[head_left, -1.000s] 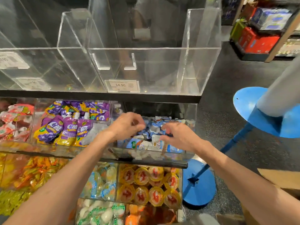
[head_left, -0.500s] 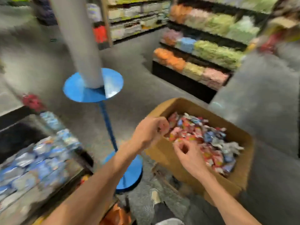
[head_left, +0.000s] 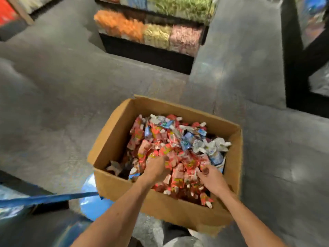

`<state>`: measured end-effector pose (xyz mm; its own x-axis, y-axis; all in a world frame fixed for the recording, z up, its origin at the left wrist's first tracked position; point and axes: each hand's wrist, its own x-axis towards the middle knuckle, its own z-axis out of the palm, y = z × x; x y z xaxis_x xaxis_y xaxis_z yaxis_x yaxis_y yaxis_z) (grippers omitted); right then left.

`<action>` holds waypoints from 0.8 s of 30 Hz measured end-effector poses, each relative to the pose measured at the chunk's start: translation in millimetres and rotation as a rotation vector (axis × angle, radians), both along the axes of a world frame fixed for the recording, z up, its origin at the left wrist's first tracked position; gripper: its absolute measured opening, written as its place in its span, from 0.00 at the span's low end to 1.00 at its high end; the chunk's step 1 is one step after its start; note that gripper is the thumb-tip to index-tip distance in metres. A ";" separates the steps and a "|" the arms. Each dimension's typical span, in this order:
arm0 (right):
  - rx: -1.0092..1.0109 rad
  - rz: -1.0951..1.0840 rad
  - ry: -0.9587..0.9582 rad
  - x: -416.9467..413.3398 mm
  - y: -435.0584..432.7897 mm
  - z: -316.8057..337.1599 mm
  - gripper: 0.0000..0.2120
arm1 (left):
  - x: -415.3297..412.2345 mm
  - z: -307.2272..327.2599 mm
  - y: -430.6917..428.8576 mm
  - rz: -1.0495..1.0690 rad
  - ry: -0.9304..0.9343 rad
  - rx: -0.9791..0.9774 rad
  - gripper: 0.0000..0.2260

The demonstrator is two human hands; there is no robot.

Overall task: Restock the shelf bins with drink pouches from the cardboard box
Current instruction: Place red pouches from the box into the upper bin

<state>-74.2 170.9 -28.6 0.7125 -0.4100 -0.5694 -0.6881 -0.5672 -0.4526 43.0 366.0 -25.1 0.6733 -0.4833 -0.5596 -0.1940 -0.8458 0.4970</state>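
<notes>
An open cardboard box [head_left: 114, 139] stands on the grey floor, filled with drink pouches. Most are red pouches [head_left: 160, 138]; several blue and white pouches [head_left: 187, 140] lie along the far right side. Both my hands are down in the box at its near side. My left hand [head_left: 156, 169] has its fingers curled into the red pouches at the middle of the pile. My right hand [head_left: 212, 179] grips red pouches a little to the right, its fingertips buried under them. The shelf bins are only a blurred strip [head_left: 8, 211] at the lower left edge.
A blue round stand base [head_left: 89, 202] and its blue bar [head_left: 44, 199] sit just left of the box. Across the aisle a low display [head_left: 151, 32] holds orange, green and pink goods. A black frame [head_left: 292, 68] rises at the right.
My view swung from the shelf bin with blue pouches to the box on the floor. Both hands left the bin, travelled right and dropped into the red pouches.
</notes>
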 end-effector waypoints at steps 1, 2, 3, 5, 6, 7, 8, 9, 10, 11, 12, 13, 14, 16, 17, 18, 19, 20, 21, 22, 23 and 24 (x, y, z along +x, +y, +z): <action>0.007 0.009 0.035 11.9 -8.3 -5.9 0.08 | 8.4 -8.3 -8.7 0.082 0.053 -0.001 0.25; 0.016 0.008 0.064 23.2 -14.7 -12.1 0.08 | 15.8 -16.5 -16.5 0.168 0.103 -0.007 0.28; 0.024 0.006 0.092 33.4 -18.6 -19.1 0.10 | 22.7 -25.3 -23.1 0.257 0.137 -0.019 0.31; 0.028 0.060 0.142 46.8 -19.0 -33.4 0.16 | 32.6 -43.2 -30.6 0.424 0.173 -0.020 0.37; 0.016 0.105 0.163 51.0 -16.4 -41.0 0.20 | 36.4 -52.3 -33.3 0.504 0.198 -0.022 0.40; -0.001 0.136 0.176 53.9 -13.4 -48.5 0.23 | 39.8 -61.0 -37.0 0.587 0.233 -0.036 0.42; -0.012 0.144 0.176 55.6 -10.5 -56.0 0.26 | 42.9 -69.7 -41.8 0.655 0.264 -0.066 0.45; -0.009 0.134 0.181 57.0 -8.2 -63.6 0.29 | 45.5 -76.7 -47.0 0.704 0.285 -0.098 0.48; -0.003 0.114 0.181 58.0 -5.7 -69.7 0.31 | 47.5 -82.0 -53.5 0.731 0.292 -0.109 0.50; 0.008 0.097 0.191 58.5 -3.5 -75.6 0.33 | 48.6 -87.9 -59.9 0.739 0.275 -0.095 0.50; 0.007 0.089 0.197 58.5 -1.1 -79.9 0.35 | 49.6 -93.7 -66.0 0.732 0.244 -0.055 0.48; 0.003 0.075 0.198 58.6 1.3 -84.0 0.35 | 50.7 -97.7 -71.0 0.721 0.208 -0.003 0.44; -0.008 0.054 0.185 59.0 3.1 -86.7 0.36 | 52.0 -101.2 -74.6 0.719 0.182 0.045 0.41; -0.047 0.006 0.157 60.9 4.7 -91.0 0.35 | 56.3 -105.7 -76.8 0.746 0.180 0.100 0.36; -0.082 -0.002 0.152 62.3 4.3 -92.9 0.34 | 59.1 -106.6 -76.0 0.761 0.200 0.120 0.35; -0.126 0.019 0.162 64.2 3.2 -94.3 0.33 | 61.9 -104.9 -74.5 0.767 0.230 0.136 0.33; -0.159 0.066 0.190 66.1 2.1 -95.1 0.30 | 64.0 -100.5 -72.9 0.764 0.253 0.135 0.30; -0.166 0.114 0.214 67.5 1.4 -95.5 0.29 | 66.3 -95.9 -70.0 0.758 0.277 0.136 0.27; -0.142 0.143 0.236 68.1 1.0 -97.1 0.28 | 68.4 -91.0 -66.5 0.763 0.281 0.134 0.23; -0.103 0.160 0.252 68.4 0.6 -97.8 0.28 | 71.3 -87.3 -60.9 0.778 0.275 0.131 0.19; -0.061 0.162 0.259 68.2 0.0 -97.8 0.29 | 74.8 -84.1 -54.4 0.789 0.252 0.111 0.16; -0.011 0.154 0.259 67.4 -1.9 -98.5 0.30 | 79.6 -83.9 -44.6 0.787 0.213 0.086 0.14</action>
<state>-6.8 169.0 -127.1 0.5987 -0.3157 -0.7362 -0.6852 -0.6779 -0.2666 122.6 321.4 -109.0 0.6723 0.1370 -0.7275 0.5636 -0.7319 0.3830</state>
